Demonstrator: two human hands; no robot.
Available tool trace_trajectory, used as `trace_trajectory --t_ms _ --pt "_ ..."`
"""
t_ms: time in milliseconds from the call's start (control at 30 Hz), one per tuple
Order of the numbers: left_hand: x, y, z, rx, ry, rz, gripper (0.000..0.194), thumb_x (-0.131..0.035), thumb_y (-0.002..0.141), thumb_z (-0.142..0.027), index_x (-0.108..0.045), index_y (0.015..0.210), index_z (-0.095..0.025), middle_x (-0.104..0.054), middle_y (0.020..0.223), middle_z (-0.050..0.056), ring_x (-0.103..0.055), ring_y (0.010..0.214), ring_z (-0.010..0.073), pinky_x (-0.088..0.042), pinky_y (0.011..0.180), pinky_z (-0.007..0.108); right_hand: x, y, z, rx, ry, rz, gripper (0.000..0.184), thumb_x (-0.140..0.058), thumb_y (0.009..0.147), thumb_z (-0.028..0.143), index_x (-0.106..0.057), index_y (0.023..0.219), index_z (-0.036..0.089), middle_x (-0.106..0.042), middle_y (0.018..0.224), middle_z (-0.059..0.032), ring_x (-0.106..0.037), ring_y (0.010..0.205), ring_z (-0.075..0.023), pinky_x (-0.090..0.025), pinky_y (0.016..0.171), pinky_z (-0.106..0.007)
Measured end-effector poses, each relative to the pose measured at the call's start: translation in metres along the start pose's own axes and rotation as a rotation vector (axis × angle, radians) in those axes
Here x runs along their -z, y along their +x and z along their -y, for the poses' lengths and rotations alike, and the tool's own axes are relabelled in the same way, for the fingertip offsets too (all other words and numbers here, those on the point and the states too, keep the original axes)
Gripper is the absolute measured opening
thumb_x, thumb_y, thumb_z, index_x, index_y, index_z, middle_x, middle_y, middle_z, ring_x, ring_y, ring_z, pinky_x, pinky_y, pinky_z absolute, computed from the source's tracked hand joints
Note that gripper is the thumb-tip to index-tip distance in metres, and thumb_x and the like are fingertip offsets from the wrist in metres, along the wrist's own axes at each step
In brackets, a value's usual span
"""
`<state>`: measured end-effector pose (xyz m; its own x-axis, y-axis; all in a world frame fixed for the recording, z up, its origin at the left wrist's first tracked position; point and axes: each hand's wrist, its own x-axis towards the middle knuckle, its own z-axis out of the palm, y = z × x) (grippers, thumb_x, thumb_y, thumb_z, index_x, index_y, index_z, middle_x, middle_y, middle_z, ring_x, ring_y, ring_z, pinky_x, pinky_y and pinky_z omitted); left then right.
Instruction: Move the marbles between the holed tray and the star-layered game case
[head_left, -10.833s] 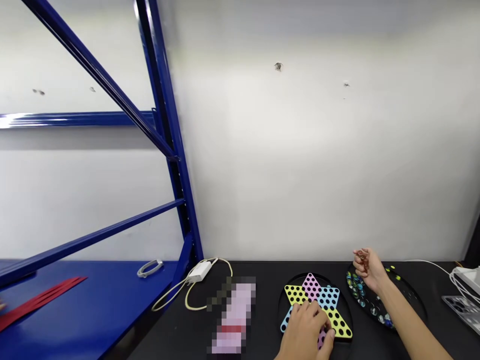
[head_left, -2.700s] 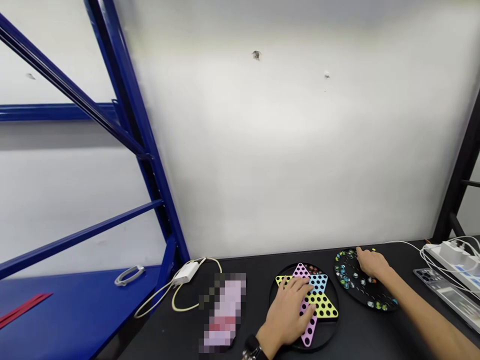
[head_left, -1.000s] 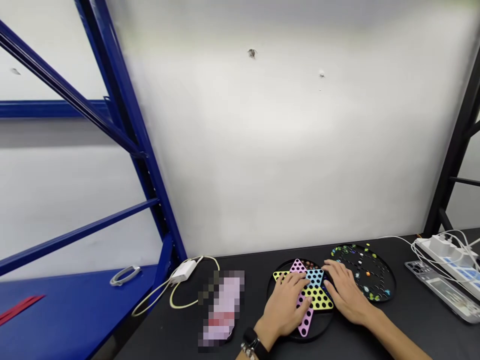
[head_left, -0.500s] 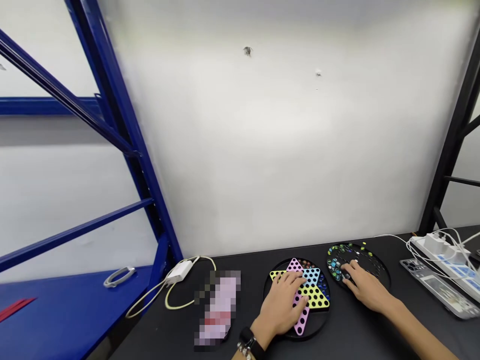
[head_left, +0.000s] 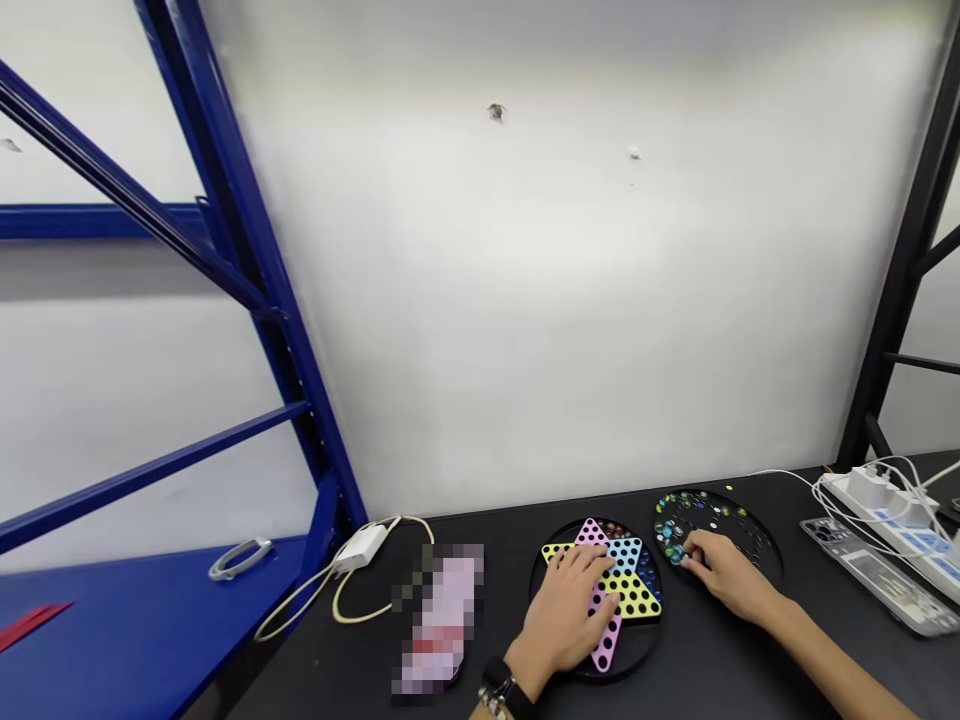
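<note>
Head cam, closest up is the left hand (head_left: 562, 612) with a black watch (head_left: 496, 676), lying open and palm down, fingers spread across a star-shaped checkers board (head_left: 634, 592). That board sits in a round black tray (head_left: 643, 664). Just right of it, the right hand (head_left: 724, 575) has its fingers curled down among glass marbles (head_left: 671, 535) at the left edge of a second round tray (head_left: 772, 565); can't tell if it's actually gripping one. Left of the board there's a pixelated pack (head_left: 442, 620), then a white charger (head_left: 361, 548) with its cable (head_left: 300, 600). Over on the right sit a power strip (head_left: 874, 505) and a clear panel (head_left: 877, 590). Further left is a blue shelf (head_left: 150, 610) with red strips (head_left: 34, 625), and a white wall (head_left: 570, 300) runs along the back.
</note>
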<state>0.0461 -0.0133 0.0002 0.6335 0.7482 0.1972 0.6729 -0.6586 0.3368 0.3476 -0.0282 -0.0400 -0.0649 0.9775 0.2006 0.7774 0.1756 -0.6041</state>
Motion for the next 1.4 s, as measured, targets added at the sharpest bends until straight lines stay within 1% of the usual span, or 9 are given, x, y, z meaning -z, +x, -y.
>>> trace_trajectory --t_ms 100,200,300,367,500,667,833,1133,1400 --pt "0.000 -0.001 0.000 -0.004 -0.003 -0.010 0.037 -0.049 0.097 -0.042 -0.055 0.132 -0.031 -0.054 0.143 0.001 -0.046 0.134 0.0244 -0.030 0.118 0.049 0.004 0.004 0.001 -0.079 0.239 -0.051 0.027 -0.058 0.084 0.048 -0.061 0.081 0.022 -0.055 0.065 0.0024 -0.052 0.060 -0.0152 -0.043 0.060 -0.028" --pt "0.000 -0.001 0.001 -0.011 -0.002 -0.012 0.038 -0.049 0.097 -0.042 -0.055 0.133 -0.031 -0.054 0.143 0.001 -0.045 0.134 0.0246 -0.030 0.118 0.049 0.015 0.009 0.008 -0.243 0.683 -0.185 0.035 -0.066 0.076 0.054 -0.062 0.082 0.020 -0.055 0.065 0.0023 -0.050 0.054 -0.0131 -0.039 0.049 -0.026" --pt "-0.001 0.000 0.001 -0.017 0.003 -0.019 0.039 -0.049 0.097 -0.042 -0.054 0.134 -0.031 -0.054 0.143 0.001 -0.045 0.134 0.0246 -0.030 0.118 0.049 0.028 0.012 0.013 -0.361 1.094 -0.294 0.033 -0.070 0.071 0.049 -0.060 0.084 0.021 -0.062 0.076 -0.0021 -0.054 0.060 -0.0139 -0.041 0.048 -0.024" --pt "0.000 0.000 0.000 -0.021 0.005 -0.020 0.039 -0.048 0.097 -0.042 -0.054 0.134 -0.031 -0.054 0.143 0.002 -0.046 0.133 0.0248 -0.030 0.118 0.049 0.034 0.013 0.012 -0.401 1.190 -0.300 0.025 -0.066 0.071 0.044 -0.056 0.079 0.022 -0.062 0.077 -0.0024 -0.052 0.057 -0.0127 -0.037 0.045 -0.023" --pt "0.004 -0.001 -0.003 -0.003 -0.006 -0.003 0.037 -0.050 0.097 -0.041 -0.056 0.132 -0.031 -0.055 0.142 0.001 -0.046 0.133 0.0244 -0.030 0.118 0.049 0.035 0.009 0.004 -0.418 0.819 -0.216 0.023 -0.056 0.078 0.043 -0.051 0.070 0.022 -0.045 0.058 0.0052 -0.034 0.045 -0.0090 -0.021 0.041 -0.022" --pt "0.008 0.000 -0.006 0.007 -0.008 0.019 0.037 -0.050 0.096 -0.038 -0.056 0.132 -0.030 -0.053 0.144 0.001 -0.045 0.134 0.0250 -0.029 0.118 0.050 0.017 -0.008 0.009 -0.103 -0.031 -0.038 0.028 -0.049 0.089 0.048 -0.057 0.080 0.023 -0.061 0.070 0.0004 -0.057 0.065 -0.0175 -0.039 0.060 -0.028" --pt "0.005 0.000 -0.004 0.000 0.016 0.015 0.038 -0.049 0.096 -0.038 -0.055 0.133 -0.030 -0.053 0.144 0.001 -0.045 0.134 0.0247 -0.031 0.117 0.049 -0.010 -0.016 0.015 0.130 -0.476 -0.002 0.030 -0.038 0.098 0.041 -0.061 0.100 0.022 -0.071 0.091 -0.0075 -0.067 0.076 -0.0229 -0.043 0.067 -0.030" --pt "0.007 -0.001 -0.005 -0.007 0.021 0.011 0.038 -0.049 0.097 -0.039 -0.055 0.133 -0.029 -0.054 0.143 0.003 -0.045 0.133 0.0266 -0.033 0.115 0.049 -0.008 -0.015 0.013 0.148 -0.452 0.019 0.034 -0.034 0.101 0.045 -0.061 0.101 0.025 -0.074 0.089 -0.0061 -0.070 0.085 -0.0253 -0.044 0.070 -0.031" --pt "0.007 -0.002 -0.004 -0.013 0.009 -0.016 0.036 -0.049 0.097 -0.040 -0.056 0.132 -0.032 -0.055 0.142 0.000 -0.046 0.133 0.0245 -0.034 0.115 0.046 0.005 -0.007 0.029 0.108 -0.488 0.217 0.023 -0.040 0.097 0.036 -0.059 0.092 0.022 -0.072 0.089 -0.0083 -0.068 0.084 -0.0266 -0.042 0.068 -0.031"
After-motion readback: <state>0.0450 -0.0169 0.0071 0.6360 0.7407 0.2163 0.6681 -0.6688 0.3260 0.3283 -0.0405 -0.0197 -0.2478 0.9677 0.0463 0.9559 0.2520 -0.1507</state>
